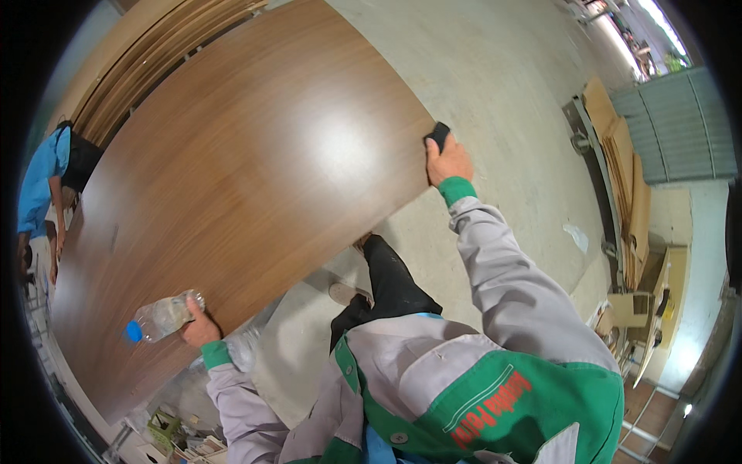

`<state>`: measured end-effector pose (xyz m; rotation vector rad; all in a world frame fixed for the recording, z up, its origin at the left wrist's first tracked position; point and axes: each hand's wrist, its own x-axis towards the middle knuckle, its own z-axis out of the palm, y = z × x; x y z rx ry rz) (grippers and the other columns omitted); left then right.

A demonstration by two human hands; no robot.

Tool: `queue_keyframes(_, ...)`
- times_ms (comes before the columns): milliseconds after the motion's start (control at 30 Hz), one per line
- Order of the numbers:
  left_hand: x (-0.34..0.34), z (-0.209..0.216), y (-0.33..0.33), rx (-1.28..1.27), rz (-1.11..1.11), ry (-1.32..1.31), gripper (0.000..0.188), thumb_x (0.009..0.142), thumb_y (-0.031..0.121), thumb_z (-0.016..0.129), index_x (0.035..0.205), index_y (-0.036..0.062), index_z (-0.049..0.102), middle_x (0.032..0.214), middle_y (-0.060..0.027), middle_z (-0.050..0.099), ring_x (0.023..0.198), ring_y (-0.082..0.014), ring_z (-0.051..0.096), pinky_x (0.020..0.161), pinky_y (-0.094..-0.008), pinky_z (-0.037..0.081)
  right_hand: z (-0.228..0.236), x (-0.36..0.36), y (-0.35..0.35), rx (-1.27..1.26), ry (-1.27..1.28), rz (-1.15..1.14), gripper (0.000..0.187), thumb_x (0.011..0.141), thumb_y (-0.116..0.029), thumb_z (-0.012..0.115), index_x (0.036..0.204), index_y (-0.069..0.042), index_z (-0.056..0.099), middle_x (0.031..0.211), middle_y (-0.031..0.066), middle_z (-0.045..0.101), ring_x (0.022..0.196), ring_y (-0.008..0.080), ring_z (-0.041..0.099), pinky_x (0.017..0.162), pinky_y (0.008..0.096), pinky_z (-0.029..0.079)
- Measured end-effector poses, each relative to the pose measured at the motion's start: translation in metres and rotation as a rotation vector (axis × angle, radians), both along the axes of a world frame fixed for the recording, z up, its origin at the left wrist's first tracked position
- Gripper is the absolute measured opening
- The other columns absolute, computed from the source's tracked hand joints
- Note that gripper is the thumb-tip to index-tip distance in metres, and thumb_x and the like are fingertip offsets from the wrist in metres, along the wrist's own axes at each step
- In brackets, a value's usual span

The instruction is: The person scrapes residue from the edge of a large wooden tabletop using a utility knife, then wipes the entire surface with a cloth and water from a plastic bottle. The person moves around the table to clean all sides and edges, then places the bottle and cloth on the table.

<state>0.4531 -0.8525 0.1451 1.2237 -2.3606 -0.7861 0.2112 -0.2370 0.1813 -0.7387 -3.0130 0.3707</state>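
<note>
A large brown wood-grain panel spreads out flat before me, with a bright reflection on its surface. My left hand is closed around the base end of a clear plastic bottle, which lies tilted low over the near left part of the panel, its blue cap pointing left. At the panel's right edge, my right hand grips a small black block. What the block is cannot be made out. The fingertips of that hand are partly hidden behind the block and the panel edge.
At the far left a person in a blue shirt bends beside the panel. Stacked boards stand behind it. On the right, a trolley carries brown sheets. A plastic scrap lies on the concrete floor. A green object sits lower left.
</note>
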Motion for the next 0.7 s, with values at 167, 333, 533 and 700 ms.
queue_keyframes(167,-0.088,0.005,0.112,0.002,-0.271,0.169,0.058,0.098,0.039,0.073,0.134,-0.0048,0.064,0.136,-0.0208,0.067,0.129,-0.0352,0.061,0.112,-0.0458,0.044,0.002,-0.104,-0.010,-0.052,-0.137,0.012,0.060,0.107,-0.056,0.038,0.122,-0.003,0.063,0.121,0.0251,0.070,0.112,0.0443,0.068,0.097,0.0534,0.051)
queue_keyframes(333,-0.138,-0.015,0.151,0.080,-0.358,0.283,0.061,0.100,0.032,0.069,0.146,-0.0022,0.051,0.147,-0.0176,0.058,0.141,-0.0382,0.050,0.126,-0.0509,0.025,0.004,-0.251,-0.086,-0.106,-0.085,0.073,0.056,0.108,-0.051,0.040,0.121,-0.002,0.064,0.120,0.0240,0.071,0.114,0.0439,0.067,0.100,0.0529,0.051)
queue_keyframes(533,-0.153,0.007,0.151,-0.201,-0.441,0.107,0.058,0.089,0.039,0.073,0.135,0.0071,0.056,0.134,-0.0106,0.065,0.139,-0.0372,0.053,0.125,-0.0667,0.005,-0.006,-0.453,-0.164,-0.151,0.124,0.190,0.051,0.106,-0.049,0.047,0.123,-0.006,0.067,0.122,0.0223,0.072,0.115,0.0418,0.068,0.100,0.0527,0.052)
queue_keyframes(700,-0.164,0.033,0.155,-0.153,-0.418,0.111,0.061,0.086,0.042,0.075,0.133,0.0071,0.057,0.131,-0.0114,0.066,0.139,-0.0382,0.053,0.124,-0.0688,0.008,0.001,-0.487,-0.319,0.114,0.279,0.993,0.049,0.100,-0.047,0.055,0.110,-0.002,0.074,0.114,0.0172,0.070,0.113,0.0351,0.061,0.087,0.0529,0.050)
